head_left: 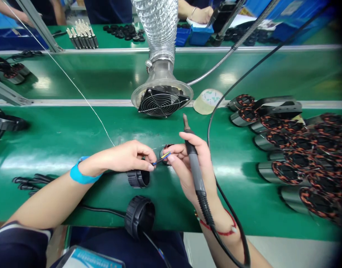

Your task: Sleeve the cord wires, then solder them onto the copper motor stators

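Thin blue, yellow and dark wires (161, 158) stretch between the fingertips of both hands. My left hand (132, 156), with a blue band at the wrist, is closed in a pinch on their left end. In my right hand (200, 160) lies a soldering iron (195, 167), its tip pointing up and away; thumb and forefinger of that hand also pinch the wires. Partly hidden behind the fingers is a small round metal part with copper. Just below my left hand sits a black ring-shaped cap (138, 179). A larger black cap (140, 216) with a cable lies nearer my body.
Over the bench hangs a fume extraction hood (162, 98) on a silver duct. A tape roll (208, 101) stands beside it. Several copper-wound stators (288, 149) fill the right side. Solder wire (84, 97) runs down from upper left. Co-workers' arms (199, 14) show across the bench.
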{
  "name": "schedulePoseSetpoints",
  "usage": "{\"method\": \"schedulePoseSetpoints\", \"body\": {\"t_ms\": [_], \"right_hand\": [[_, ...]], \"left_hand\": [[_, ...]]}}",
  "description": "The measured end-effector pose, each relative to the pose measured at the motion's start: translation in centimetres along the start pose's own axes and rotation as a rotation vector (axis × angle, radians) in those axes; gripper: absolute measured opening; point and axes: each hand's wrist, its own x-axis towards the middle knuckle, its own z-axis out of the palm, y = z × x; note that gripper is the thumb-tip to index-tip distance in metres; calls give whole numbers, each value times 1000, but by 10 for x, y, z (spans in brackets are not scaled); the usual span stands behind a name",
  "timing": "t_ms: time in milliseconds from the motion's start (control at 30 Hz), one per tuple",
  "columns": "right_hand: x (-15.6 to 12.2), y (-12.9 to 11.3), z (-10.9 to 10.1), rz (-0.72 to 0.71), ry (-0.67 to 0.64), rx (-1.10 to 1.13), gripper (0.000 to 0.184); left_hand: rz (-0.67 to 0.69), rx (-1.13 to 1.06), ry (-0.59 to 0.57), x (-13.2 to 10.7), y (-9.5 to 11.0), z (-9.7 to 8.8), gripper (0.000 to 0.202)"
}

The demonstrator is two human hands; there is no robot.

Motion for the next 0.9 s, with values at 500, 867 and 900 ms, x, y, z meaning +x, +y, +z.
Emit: {"method": "schedulePoseSetpoints", "body": {"t_ms": [500, 867, 900], "right_hand": [[1, 18, 3, 86, -4, 231, 48], [-4, -1, 1, -248, -31, -19, 42], [-5, -1, 1, -267, -8, -63, 41]], "left_hand": [[278, 306, 53, 2, 1, 12, 38], [93, -270, -92, 4, 6, 19, 31], [48, -331, -77, 5, 7, 20, 27]]}}
